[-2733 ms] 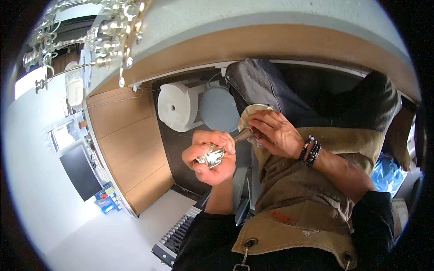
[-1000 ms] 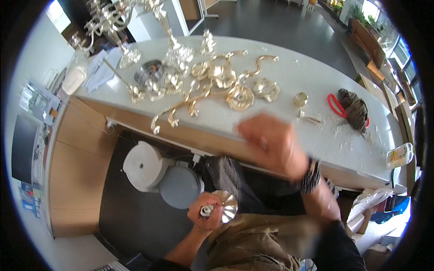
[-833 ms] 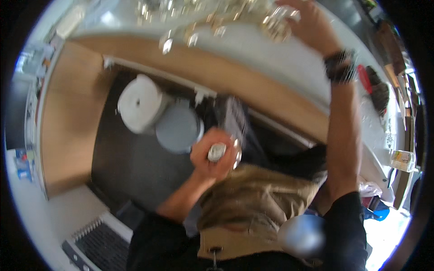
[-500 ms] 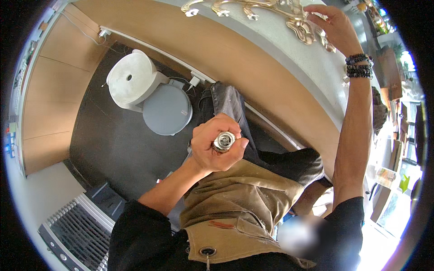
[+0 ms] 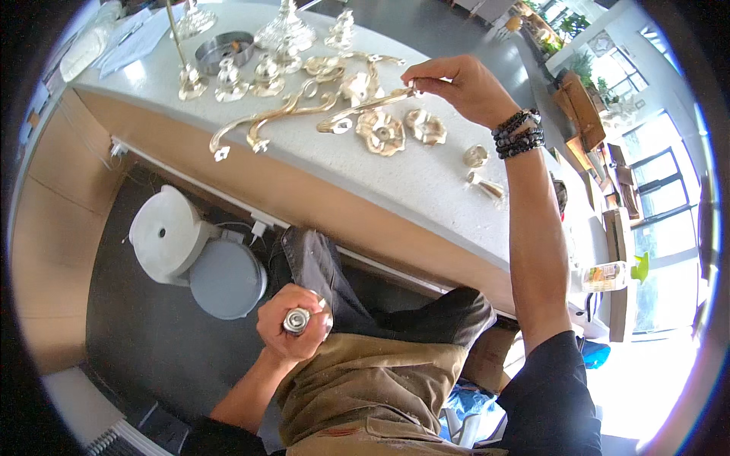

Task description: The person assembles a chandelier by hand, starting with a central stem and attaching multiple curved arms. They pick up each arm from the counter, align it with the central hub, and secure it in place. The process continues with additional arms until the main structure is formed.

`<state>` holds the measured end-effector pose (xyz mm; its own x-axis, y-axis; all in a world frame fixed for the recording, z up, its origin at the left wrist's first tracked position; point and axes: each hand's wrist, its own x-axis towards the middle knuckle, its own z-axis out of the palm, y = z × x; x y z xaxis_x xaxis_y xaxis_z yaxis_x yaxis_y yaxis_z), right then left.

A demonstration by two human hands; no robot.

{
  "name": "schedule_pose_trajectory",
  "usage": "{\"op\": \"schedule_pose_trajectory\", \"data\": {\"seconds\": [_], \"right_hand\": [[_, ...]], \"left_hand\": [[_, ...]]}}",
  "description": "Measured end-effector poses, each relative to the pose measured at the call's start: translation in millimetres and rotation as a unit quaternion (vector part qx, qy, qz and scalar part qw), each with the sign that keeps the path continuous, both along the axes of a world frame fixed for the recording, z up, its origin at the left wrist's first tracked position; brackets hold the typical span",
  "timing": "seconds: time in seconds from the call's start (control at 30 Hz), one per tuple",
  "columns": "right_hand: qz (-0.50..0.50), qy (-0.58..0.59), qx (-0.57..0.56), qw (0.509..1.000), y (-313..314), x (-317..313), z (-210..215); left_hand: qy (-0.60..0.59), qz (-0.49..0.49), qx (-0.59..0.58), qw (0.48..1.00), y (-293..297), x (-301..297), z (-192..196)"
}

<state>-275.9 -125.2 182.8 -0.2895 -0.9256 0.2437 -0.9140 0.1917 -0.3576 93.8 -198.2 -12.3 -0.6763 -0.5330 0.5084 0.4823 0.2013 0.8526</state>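
My left hand (image 5: 283,328) is wrapped round a silvery metal fitting (image 5: 296,321), low in front of my apron. Only the fitting's round end with a hole shows; the rest hides in the fist. Over the worktop, the fingertips of my right hand (image 5: 475,91) pinch the end of a curved metal arm (image 5: 369,106). Just below that arm lies a flower-shaped metal dish (image 5: 381,132), and beside it a smaller one (image 5: 426,127). Left of it, another scrolled metal arm (image 5: 277,115) rests near the worktop's front edge.
Several silvery candlestick-like pieces (image 5: 268,76) and a dark round dish (image 5: 224,52) stand on the pale worktop (image 5: 441,205) at far left. Two small metal cups (image 5: 477,156) lie near my right forearm. A white round container (image 5: 163,232) and a grey-lidded bin (image 5: 226,280) stand below on the floor.
My view has risen, bringing more of the worktop in. My right hand, earlier beside the scrolled metal pieces, now pinches a curved arm. My left hand still grips the fitting.
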Motion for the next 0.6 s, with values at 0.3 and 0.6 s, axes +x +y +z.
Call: {"op": "schedule_pose_trajectory", "data": {"seconds": [0.3, 0.6], "right_hand": [[0.064, -0.063, -0.079, 0.993, 36.5, 59.2, 87.6], [-0.047, -0.728, -0.064, 0.681, 100.8, 191.1, 35.9]], "left_hand": [[0.006, 0.031, 0.012, 0.999, 0.0, -1.4, -8.0], [0.007, -0.015, 0.036, 0.999, 4.4, -3.6, -5.9]]}}
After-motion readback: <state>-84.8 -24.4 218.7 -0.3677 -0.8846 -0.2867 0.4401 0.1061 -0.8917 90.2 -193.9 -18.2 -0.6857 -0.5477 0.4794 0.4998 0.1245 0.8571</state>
